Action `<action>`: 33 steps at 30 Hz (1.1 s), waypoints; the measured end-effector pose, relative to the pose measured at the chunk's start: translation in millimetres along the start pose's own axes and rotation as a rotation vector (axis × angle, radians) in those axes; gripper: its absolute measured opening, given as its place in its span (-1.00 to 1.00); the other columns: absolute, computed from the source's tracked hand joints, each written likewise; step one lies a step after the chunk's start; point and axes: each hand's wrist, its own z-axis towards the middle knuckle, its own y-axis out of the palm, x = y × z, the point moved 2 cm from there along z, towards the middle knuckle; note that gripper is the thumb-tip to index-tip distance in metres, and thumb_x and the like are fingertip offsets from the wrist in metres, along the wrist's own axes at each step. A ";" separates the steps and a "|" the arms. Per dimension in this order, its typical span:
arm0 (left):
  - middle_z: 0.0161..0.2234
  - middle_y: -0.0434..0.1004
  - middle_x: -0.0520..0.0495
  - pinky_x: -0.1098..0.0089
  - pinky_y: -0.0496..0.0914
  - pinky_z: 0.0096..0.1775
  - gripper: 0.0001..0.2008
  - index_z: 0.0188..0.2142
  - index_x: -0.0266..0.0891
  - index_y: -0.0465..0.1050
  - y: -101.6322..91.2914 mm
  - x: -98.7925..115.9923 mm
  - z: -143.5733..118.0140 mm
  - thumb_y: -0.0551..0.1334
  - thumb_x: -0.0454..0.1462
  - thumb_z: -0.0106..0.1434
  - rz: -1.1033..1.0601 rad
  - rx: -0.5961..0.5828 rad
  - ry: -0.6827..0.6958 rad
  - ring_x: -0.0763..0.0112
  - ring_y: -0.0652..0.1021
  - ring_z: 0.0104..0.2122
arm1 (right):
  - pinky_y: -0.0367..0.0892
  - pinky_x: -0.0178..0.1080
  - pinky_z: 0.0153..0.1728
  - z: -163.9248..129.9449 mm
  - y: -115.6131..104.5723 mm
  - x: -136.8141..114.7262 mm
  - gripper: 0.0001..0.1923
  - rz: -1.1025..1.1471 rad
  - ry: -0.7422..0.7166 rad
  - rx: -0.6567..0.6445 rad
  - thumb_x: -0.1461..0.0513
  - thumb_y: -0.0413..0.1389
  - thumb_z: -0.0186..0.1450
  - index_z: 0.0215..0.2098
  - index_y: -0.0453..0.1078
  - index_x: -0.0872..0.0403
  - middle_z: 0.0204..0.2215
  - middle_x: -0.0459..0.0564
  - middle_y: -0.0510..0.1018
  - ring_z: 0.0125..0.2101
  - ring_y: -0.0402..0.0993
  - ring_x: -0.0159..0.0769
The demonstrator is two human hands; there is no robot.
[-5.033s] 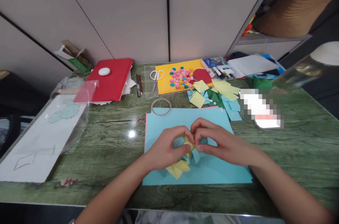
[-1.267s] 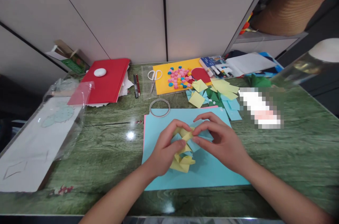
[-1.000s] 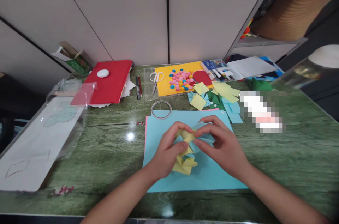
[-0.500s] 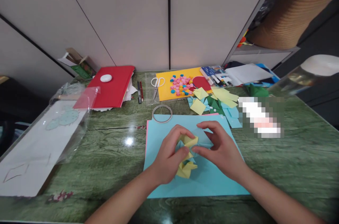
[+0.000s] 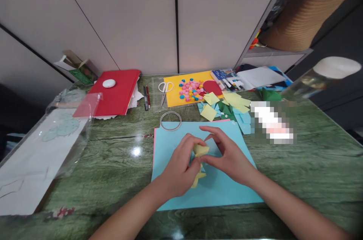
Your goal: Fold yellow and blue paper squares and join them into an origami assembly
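Over the light blue sheets [image 5: 227,198], my left hand [image 5: 178,168] is closed around a piece of folded paper origami [image 5: 200,150] in yellow and pale blue. Much of that piece is hidden behind the left fingers; yellow points stick out above and below the thumb. My right hand [image 5: 227,153] curls around its right side. The right thumb touches the paper and a bent finger comes close to its upper yellow flap, while the index finger is raised. A silver ring-shaped roll [image 5: 170,121] lies at the sheets' top left edge.
Loose yellow folded papers [image 5: 210,111] and blue ones [image 5: 242,121] lie behind the right hand. Scissors [image 5: 165,89] and pink, blue and yellow pompoms [image 5: 191,89] are farther back. A red folder [image 5: 113,96] and a plastic-sleeved white sheet [image 5: 36,164] lie left, a clear bottle [image 5: 317,77] right.
The origami has turned, so its blue flap on the right no longer shows. My right hand has shifted left, closer to the left hand. The whole view has moved slightly.
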 end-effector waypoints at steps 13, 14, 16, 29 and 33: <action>-0.19 0.29 -0.02 0.38 0.22 -0.15 -0.68 -0.12 -0.17 0.20 1.3 -5.2 -1.5 0.08 -0.44 0.12 -0.034 0.100 -0.136 0.35 0.34 -0.18 | 0.24 -0.27 -0.41 0.0 0.2 -0.6 -0.34 -0.075 0.026 0.005 0.22 0.18 0.09 0.12 0.09 -0.23 -0.13 -0.15 0.42 -0.50 0.19 -0.39; -0.22 0.29 -0.01 0.40 0.23 -0.20 -0.67 -0.11 -0.16 0.19 0.5 -6.1 -0.8 0.09 -0.43 0.12 -0.084 0.104 -0.168 0.36 0.35 -0.21 | 0.24 -0.28 -0.43 0.4 -0.6 0.1 -0.34 -0.066 0.025 0.014 0.23 0.18 0.09 0.11 0.09 -0.23 -0.11 -0.14 0.41 -0.51 0.18 -0.40; -0.32 0.30 0.04 0.44 0.25 -0.31 -0.69 -0.10 -0.14 0.18 -1.7 -8.8 1.5 0.10 -0.38 0.14 -0.207 0.102 -0.229 0.41 0.37 -0.32 | 0.25 -0.28 -0.44 1.7 -2.2 0.9 -0.34 -0.056 0.019 0.027 0.24 0.17 0.09 0.11 0.09 -0.24 -0.03 -0.14 0.36 -0.51 0.18 -0.42; -0.45 0.38 0.02 0.47 0.27 -0.37 -0.84 -0.39 -0.27 0.33 -4.1 -25.4 11.2 0.26 -0.25 0.05 -0.581 0.167 -0.378 0.49 0.39 -0.44 | 0.19 -0.08 0.03 4.1 0.5 4.9 -0.33 -0.064 -0.019 0.086 0.17 0.13 0.15 0.17 -0.01 -0.19 0.18 -0.10 0.15 0.10 0.17 -0.19; -0.44 0.38 0.02 0.48 0.27 -0.36 -0.85 -0.38 -0.28 0.33 -2.3 -26.5 10.0 0.25 -0.26 0.07 -0.624 0.169 -0.369 0.51 0.39 -0.45 | 0.24 -0.06 0.00 2.6 3.4 7.1 -0.30 -0.040 -0.054 0.137 0.18 0.15 0.13 0.18 -0.01 -0.17 0.19 -0.06 0.14 0.11 0.16 -0.14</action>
